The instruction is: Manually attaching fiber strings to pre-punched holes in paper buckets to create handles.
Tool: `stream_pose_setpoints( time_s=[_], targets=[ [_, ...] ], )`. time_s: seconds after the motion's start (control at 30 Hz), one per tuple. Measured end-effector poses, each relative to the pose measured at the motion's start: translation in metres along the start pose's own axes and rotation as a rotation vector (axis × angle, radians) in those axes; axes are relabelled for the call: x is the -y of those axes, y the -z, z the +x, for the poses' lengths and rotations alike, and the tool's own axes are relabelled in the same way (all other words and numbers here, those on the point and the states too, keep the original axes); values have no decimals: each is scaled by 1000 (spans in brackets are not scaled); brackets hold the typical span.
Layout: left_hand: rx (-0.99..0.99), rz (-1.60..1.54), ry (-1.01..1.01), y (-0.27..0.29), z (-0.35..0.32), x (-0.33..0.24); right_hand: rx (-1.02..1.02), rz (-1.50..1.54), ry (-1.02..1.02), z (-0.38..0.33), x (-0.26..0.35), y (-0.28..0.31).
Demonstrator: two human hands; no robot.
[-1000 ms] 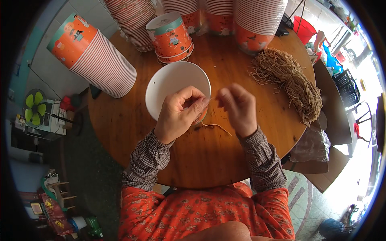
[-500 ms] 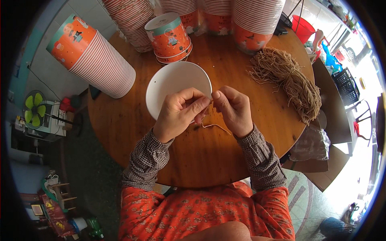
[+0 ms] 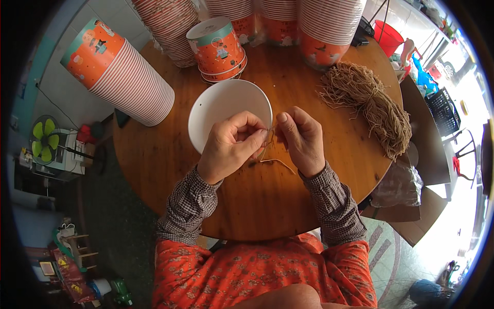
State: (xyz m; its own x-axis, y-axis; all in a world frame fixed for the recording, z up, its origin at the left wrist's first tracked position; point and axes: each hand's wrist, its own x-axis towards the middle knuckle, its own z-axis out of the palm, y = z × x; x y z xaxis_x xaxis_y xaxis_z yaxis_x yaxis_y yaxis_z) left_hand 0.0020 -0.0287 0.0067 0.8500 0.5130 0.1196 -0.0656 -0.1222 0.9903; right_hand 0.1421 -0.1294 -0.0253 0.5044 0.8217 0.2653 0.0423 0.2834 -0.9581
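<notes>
Left hand (image 3: 232, 145) pinches cord (image 3: 280, 162) at the right rim of the bucket (image 3: 212, 105); right hand (image 3: 304, 143), right of the bucket, appears to pinch cord too, contact partly hidden. Cord's free end slants right and nearward from the bucket; left hand is nearer.
</notes>
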Motion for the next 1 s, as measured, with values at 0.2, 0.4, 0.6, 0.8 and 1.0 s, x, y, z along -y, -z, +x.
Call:
stream_pose_setpoints(
  time_s=[0.2, 0.4, 0.6, 0.8, 1.0],
  targets=[
    [-83, 129, -117, -4, -2, 1, 92, 163, -305, 1, 16, 4],
    [-76, 102, -63, -2, -1, 4, 151, 174, -380, 3, 17, 7],
    [-53, 318, -113, -5, -1, 3, 69, 56, -173, -3, 15, -1],
    [-48, 405, -165, -7, -4, -3, -13, 43, -80, -2, 26, -1],
    [-19, 239, -71, 1, 0, -3, 62, 32, -8, 3, 30, 0]
  ],
)
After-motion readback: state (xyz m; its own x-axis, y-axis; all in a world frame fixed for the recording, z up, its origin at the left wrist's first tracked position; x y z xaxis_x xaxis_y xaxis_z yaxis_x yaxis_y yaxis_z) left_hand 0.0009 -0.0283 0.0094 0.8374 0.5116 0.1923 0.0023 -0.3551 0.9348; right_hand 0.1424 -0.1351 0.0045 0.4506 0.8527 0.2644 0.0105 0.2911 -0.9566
